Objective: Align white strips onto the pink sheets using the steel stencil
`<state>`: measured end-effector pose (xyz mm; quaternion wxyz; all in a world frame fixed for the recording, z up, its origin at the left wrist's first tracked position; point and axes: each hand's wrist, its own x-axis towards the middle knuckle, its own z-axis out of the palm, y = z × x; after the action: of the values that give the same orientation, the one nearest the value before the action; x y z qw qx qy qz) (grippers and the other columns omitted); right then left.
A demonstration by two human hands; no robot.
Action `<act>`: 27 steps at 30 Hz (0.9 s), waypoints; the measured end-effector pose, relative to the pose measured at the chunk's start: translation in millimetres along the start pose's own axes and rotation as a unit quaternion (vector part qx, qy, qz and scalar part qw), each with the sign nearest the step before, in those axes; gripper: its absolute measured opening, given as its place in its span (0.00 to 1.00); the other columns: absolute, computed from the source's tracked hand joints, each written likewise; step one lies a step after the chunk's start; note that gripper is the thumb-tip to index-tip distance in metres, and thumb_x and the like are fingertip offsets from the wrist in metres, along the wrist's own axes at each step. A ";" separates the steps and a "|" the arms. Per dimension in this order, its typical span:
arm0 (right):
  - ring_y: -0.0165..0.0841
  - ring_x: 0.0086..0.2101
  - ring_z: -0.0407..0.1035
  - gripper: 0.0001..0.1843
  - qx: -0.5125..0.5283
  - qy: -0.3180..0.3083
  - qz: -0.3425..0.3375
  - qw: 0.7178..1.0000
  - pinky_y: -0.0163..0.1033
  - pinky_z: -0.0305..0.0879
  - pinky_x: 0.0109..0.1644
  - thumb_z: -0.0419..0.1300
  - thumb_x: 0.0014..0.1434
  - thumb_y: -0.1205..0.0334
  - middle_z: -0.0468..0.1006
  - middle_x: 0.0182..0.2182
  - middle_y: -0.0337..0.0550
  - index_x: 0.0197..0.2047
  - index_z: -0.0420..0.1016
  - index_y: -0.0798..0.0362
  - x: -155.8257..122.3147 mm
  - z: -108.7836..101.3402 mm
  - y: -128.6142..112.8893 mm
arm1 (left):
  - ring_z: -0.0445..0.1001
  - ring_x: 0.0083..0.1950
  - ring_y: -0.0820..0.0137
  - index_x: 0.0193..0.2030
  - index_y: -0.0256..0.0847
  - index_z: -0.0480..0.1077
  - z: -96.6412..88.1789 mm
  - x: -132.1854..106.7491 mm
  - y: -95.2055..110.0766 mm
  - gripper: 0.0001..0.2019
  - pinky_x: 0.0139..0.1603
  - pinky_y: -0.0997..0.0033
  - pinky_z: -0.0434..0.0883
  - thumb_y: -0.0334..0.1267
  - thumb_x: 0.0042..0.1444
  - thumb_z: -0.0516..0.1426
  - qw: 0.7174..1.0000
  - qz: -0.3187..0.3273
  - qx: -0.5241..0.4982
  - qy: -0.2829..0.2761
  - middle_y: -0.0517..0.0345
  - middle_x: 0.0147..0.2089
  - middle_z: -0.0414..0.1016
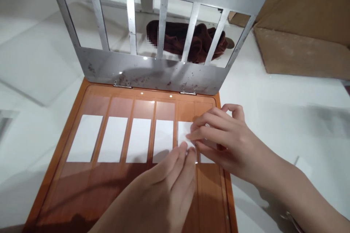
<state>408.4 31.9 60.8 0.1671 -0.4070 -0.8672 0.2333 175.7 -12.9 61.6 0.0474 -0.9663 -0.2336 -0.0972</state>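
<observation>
Several white cards lie in a row across an orange wooden board [120, 196] with thin dividing lines, among them the leftmost card [85, 138]. Both hands meet at the fifth white card [183, 131] from the left. My left hand [169, 182] reaches up from below, fingers straight and bunched, their tips on its lower part. From the right, my right hand [221, 134] has its fingers bent in a pinch at the card's right side; the exact grip is hidden. It partly covers another white card [207, 158] at the far right.
A metal frame [153, 69] with slots stands raised on hinges [122, 86] at the board's back edge. Behind it lies a dark red cloth [177, 40]. A brown cardboard box [300, 51] is at the back right, on a white table [287, 116].
</observation>
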 end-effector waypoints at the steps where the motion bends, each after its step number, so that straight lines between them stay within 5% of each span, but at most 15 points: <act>1: 0.33 0.40 0.70 0.09 -0.001 0.002 -0.001 1.000 0.47 0.49 0.49 0.57 0.74 0.70 0.81 0.41 0.37 0.44 0.77 0.48 -0.2 0.4 0.1 | 0.75 0.63 0.60 0.59 0.32 0.78 1.8 0.3 -0.7 0.22 0.75 0.57 0.52 0.34 0.72 0.46 1.000 0.001 0.009 0.011 0.48 0.59 0.82; 13: 0.35 0.39 0.69 0.11 -0.014 -0.024 0.013 1.000 0.48 0.49 0.48 0.55 0.74 0.68 0.80 0.38 0.38 0.42 0.77 0.48 2.0 -4.3 -5.1 | 0.73 0.66 0.60 0.64 0.30 0.74 -3.8 -4.1 1.9 0.25 0.74 0.58 0.54 0.33 0.72 0.42 0.998 0.016 0.017 -0.065 0.47 0.65 0.79; 27: 0.35 0.40 0.69 0.09 0.003 -0.017 0.008 1.000 0.48 0.52 0.50 0.55 0.74 0.65 0.80 0.39 0.38 0.42 0.76 0.48 0.3 -1.4 -6.1 | 0.74 0.63 0.59 0.59 0.33 0.77 4.5 -6.0 2.4 0.21 0.72 0.56 0.56 0.34 0.71 0.47 0.998 0.038 0.044 -0.036 0.48 0.60 0.81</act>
<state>405.1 29.1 65.3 0.1511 -0.4094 -0.8660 0.2440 172.3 -17.0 55.9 0.0847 -0.9742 -0.2027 -0.0508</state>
